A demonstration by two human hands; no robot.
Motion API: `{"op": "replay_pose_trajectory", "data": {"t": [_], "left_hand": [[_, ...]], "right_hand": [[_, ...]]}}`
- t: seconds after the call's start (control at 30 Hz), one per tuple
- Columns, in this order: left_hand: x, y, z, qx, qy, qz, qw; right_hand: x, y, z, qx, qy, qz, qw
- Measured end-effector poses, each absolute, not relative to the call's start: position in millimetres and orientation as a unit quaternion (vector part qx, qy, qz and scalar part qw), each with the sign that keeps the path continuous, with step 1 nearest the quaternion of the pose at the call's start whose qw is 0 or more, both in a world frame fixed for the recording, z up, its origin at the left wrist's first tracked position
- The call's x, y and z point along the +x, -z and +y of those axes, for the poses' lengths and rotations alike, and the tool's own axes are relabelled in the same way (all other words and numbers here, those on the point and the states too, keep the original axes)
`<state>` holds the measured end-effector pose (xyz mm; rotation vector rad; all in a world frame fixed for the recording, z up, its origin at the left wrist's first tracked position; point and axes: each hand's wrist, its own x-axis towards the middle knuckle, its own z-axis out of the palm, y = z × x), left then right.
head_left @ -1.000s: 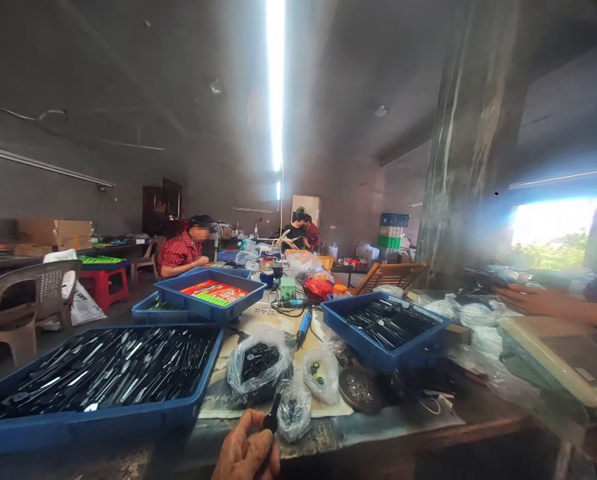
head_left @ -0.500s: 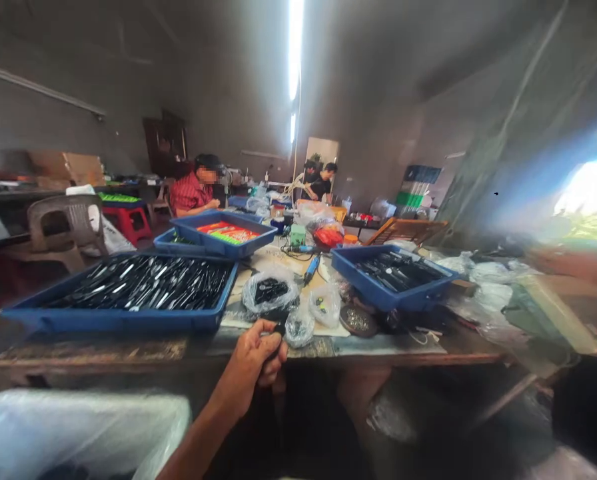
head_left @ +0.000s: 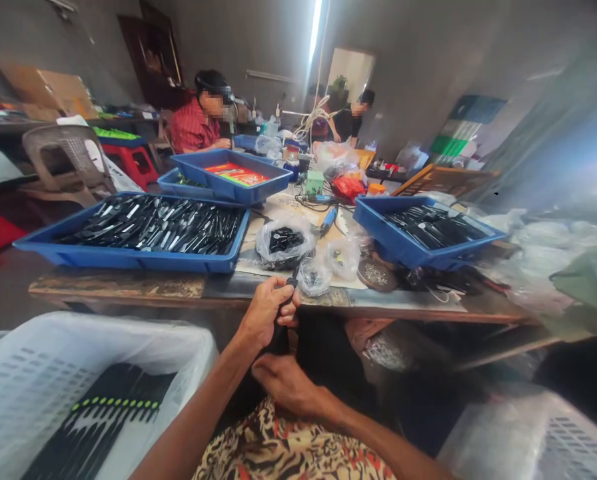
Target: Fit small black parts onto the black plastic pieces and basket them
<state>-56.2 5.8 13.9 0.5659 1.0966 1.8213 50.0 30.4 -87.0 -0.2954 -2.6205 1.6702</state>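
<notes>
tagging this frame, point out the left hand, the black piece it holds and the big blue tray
left hand (head_left: 267, 310): head view, knuckles
black piece (head_left: 280, 339): head view, lower shaft
big blue tray (head_left: 128, 257): head view, front wall

Worn wooden tabletop (head_left: 128, 288), crowded with trays and bags.
Near left: large blue tray (head_left: 128, 257) of black parts. Far behind it: two stacked blue trays (head_left: 228, 188). Right: smaller blue tray (head_left: 398, 245), also black parts. Centre, on paper sheet (head_left: 252, 235): clear bags (head_left: 284, 241), round dish (head_left: 377, 275), blue driver (head_left: 328, 219).
</notes>
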Motion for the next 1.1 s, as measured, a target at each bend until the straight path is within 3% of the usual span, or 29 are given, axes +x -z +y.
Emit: {"op": "replay_pose_trajectory", "data": {"t": [0.37, 0.8, 1.1], "left_hand": [[-72.8, 2.7, 29.7, 0.173, -0.724, 0.482, 0.462], [-79.2, 6.1, 68.6, 0.214, -0.701, 0.472, 0.49], [-88.5, 10.8, 91.6, 0.209, -0.683, 0.5, 0.489]], "right_hand": [[57.9, 62.1, 107.2, -0.188, -0.665, -0.716, 0.099], [74.3, 43.3, 155.0, -0.256, -0.689, -0.658, 0.163], [78.8, 28.9, 203.0, -0.318, -0.624, -0.673, 0.238]]}}
